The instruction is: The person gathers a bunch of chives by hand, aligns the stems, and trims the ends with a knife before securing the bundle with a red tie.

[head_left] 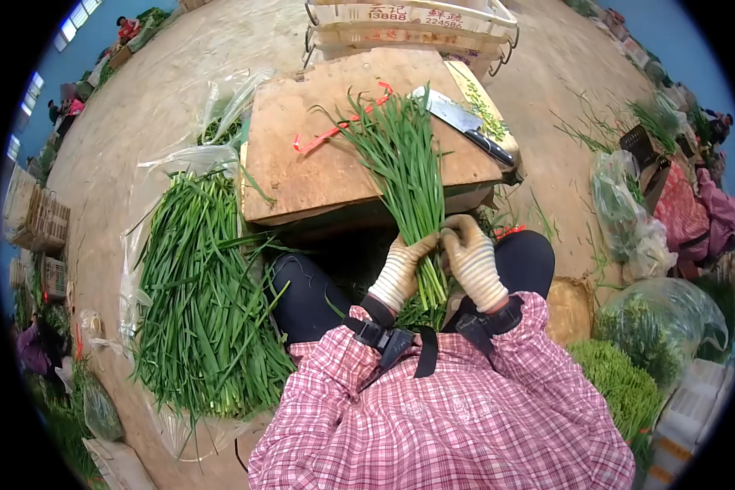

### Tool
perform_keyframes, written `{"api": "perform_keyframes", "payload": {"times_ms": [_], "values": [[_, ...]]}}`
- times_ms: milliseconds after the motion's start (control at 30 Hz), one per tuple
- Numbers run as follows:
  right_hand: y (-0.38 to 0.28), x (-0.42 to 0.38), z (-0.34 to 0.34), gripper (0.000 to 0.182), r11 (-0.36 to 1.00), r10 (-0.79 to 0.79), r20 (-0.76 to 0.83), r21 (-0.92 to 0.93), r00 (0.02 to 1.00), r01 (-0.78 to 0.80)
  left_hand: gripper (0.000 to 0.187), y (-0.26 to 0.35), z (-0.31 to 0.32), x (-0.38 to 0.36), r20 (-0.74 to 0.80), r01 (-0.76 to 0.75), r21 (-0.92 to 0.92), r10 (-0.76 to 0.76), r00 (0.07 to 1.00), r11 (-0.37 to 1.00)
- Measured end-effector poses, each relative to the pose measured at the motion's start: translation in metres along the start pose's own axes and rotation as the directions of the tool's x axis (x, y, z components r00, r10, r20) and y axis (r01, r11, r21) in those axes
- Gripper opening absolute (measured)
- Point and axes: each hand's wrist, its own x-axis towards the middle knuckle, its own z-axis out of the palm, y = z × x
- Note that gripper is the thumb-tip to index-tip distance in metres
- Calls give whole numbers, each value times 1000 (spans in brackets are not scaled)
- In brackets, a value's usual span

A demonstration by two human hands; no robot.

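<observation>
Across the near edge of the desk [302, 184] leans a bundle of green stalks [412, 188], its leafy tips on the wood and its pale ends hanging over the person's lap. The gloved left hand [406, 265] is closed round the lower stalks; the gloved right hand [472, 260] has its bent fingers against their right side, and I cannot tell whether they pinch anything. Should the left grip slacken, thin stalks could slide out singly and the ends fall out of line; smooth glove fabric would make that likelier. The knife [449, 109] lies beside the leaf tips, so a sideways sweep could drag leaves over the blade or nudge the handle towards the desk's right edge. The loose heap [212, 286] to the left could shed strands if an elbow caught it. The left fingertips are hard to make out, leaves partly cover the red strip [328, 133], shadow hides what is beneath the desk, and the stacked crates [408, 15] are cut off at the top.
</observation>
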Motion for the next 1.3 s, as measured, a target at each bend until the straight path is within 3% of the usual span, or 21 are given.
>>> {"api": "perform_keyframes", "payload": {"times_ms": [33,67,133,167,200,267,333,400,467,667,733,800,867,933,967,1000,1067,1133,1200,1267,1300], "values": [[3,0,0,19,998,-60,-75,6,995,61,38,2,6,-2,-8,-24,-11,24,1000,1000],[-11,-4,-4,22,996,63,-74,64,995,-58,38,5,4,-2,-9,-32,-7,32,999,999],[10,5,-4,21,984,-176,-150,-26,973,174,35,12,4,-3,21,98,36,-99,995,994],[9,12,-9,19,986,-166,-143,3,976,168,33,12,9,-6,-7,69,46,-68,998,997],[9,22,-17,16,953,-285,-153,-147,946,264,33,12,9,-6,-6,68,49,-67,998,997],[-13,38,-19,21,958,-250,-35,-158,968,241,35,8,4,-4,5,51,89,-51,999,995],[-32,50,-10,29,970,-56,35,-236,998,62,36,3,0,-4,-1,24,104,-24,1000,994],[-37,61,-1,37,866,-28,109,-494,994,79,37,1,2,-1,-3,-6,112,7,1000,994],[-27,68,8,37,831,-43,111,-548,993,97,40,0,2,-2,-35,-12,84,15,999,996],[-21,60,3,32,959,-69,-39,-277,997,56,40,-1,-6,0,55,43,79,-47,997,996],[-21,60,3,30,939,-68,-1,-337,998,63,38,-7,-5,2,-22,-60,96,62,998,994],[-7,66,9,30,867,-108,60,-482,992,123,38,-9,-6,1,-22,-47,48,48,999,998],[-3,64,7,30,924,-141,17,-357,990,137,37,-4,-3,2,-23,-45,-5,45,999,999],[-1,58,6,22,996,-88,-21,21,996,88,36,1,-3,-3,24,46,-20,-45,999,999],[-2,54,6,15,975,-108,-35,191,994,112,34,1,0,-3,32,30,-9,-30,999,1000],[-3,46,3,15,975,-108,-35,191,994,113,34,3,1,-4,32,29,-9,-29,999,1000],[-37,16,-12,15,859,5,135,506,991,-73,33,8,3,-6,35,7,151,-12,999,989],[-72,-14,-26,14,782,13,390,569,921,-252,35,2,-4,2,-37,54,74,-52,998,996],[-99,-35,-43,13,613,-8,656,599,755,-515,38,2,-6,2,-107,96,-7,-96,990,995],[-118,-41,-54,15,672,-83,787,497,612,-549,38,8,-2,-1,-41,-4,168,11,999,986],[-122,-30,-55,16,791,-152,744,486,650,-372,38,0,-13,7,18,-59,182,57,998,981]]}}
